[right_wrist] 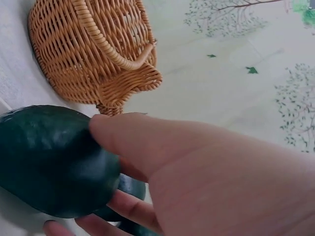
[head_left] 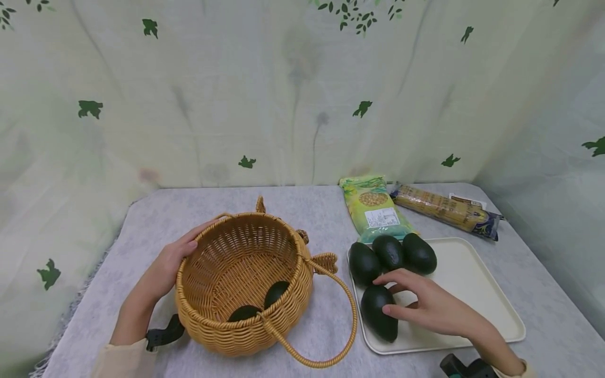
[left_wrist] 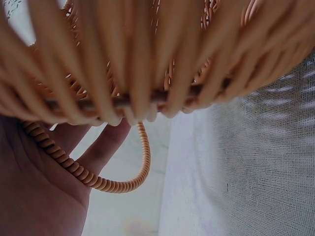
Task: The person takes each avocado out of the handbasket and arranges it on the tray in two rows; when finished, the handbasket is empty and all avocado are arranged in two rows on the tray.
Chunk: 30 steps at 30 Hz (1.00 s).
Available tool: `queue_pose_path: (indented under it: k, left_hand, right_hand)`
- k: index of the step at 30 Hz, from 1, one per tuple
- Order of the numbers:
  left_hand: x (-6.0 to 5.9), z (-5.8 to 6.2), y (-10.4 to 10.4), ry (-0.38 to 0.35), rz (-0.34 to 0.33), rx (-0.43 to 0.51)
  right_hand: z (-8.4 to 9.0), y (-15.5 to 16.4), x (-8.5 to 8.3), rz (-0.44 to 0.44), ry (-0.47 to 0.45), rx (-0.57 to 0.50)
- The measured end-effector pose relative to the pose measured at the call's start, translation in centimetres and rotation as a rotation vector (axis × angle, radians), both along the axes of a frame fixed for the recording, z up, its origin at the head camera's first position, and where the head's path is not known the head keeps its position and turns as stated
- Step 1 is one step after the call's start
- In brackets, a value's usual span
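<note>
A round wicker basket (head_left: 246,273) with its opening tilted toward me has two dark green avocados (head_left: 243,313) at the bottom. My left hand (head_left: 172,260) holds its left rim, thumb at the edge and fingers along the outer wall. In the left wrist view, a loop handle (left_wrist: 115,186) lies across that hand. My right hand (head_left: 427,304) grips a dark avocado (head_left: 378,313) at the near left of a white tray (head_left: 487,294), thumb on one side and fingers on the other. Three more avocados (head_left: 388,252) sit along the tray's back left.
Behind the tray lies a green and yellow bag (head_left: 373,207), with a long packet of noodle-like sticks (head_left: 446,210) right of it. The basket's second handle (head_left: 347,336) hangs toward the tray. A grey cloth (head_left: 156,220) covers the table, and a leaf-patterned curtain (head_left: 283,105) surrounds it.
</note>
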State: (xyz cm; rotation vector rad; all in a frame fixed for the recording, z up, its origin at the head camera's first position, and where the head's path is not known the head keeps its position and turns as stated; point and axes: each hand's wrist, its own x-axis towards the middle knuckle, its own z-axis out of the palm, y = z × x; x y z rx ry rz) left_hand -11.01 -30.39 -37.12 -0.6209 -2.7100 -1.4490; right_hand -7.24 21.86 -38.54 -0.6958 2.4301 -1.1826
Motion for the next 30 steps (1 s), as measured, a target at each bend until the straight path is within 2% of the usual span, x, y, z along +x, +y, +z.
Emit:
queue_pose_path:
  k: [11,20,30]
  left_hand:
    - [0.1,0.1,0.1,-0.015,0.012,-0.007]
    - [0.0,0.1,0.1,-0.001,0.015,-0.018]
    - [0.1,0.1,0.1,-0.005,0.022,-0.023]
  right_hand:
    - [-0.1,0.1,0.1,0.021,-0.068,-0.007]
    - [0.1,0.3,-0.1,0.035,-0.066,-0.034]
    - [1.8,0.8,-0.2,0.033,0.027,-0.053]
